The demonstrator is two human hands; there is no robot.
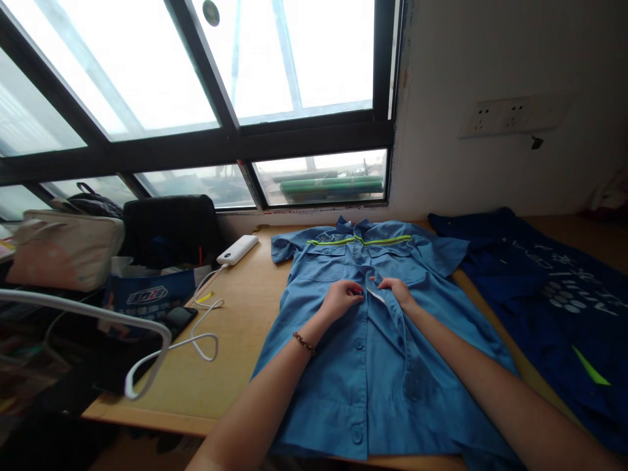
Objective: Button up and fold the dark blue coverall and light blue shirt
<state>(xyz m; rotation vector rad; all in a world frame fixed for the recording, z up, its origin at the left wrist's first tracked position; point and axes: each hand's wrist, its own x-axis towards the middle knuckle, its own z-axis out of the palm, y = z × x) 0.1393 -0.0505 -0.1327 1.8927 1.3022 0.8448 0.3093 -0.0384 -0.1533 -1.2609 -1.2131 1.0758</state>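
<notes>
A blue short-sleeved work shirt (pixel 318 366) lies front up on the wooden table, its collar toward the window and a yellow-green stripe across the chest. My left hand (pixel 345 297) pinches the button edge of the front at mid-chest, fingers curled together. My right hand (pixel 396 291) grips the opposite front edge, the buttonhole placket (pixel 400 327), and lifts it slightly so that a pale inner strip shows. Below the hands the front hangs apart, with buttons (pixel 358 434) visible down the left-hand edge. Higher up, near the collar, the two fronts meet.
A dark blue garment (pixel 530 275) with white print lies to the right. On the table (pixel 235 327) at left are a white power bank (pixel 238 250) with a cable and a dark phone (pixel 179 319). Bags (pixel 69 248) stand farther left; a white curved tube (pixel 98 311) crosses in front.
</notes>
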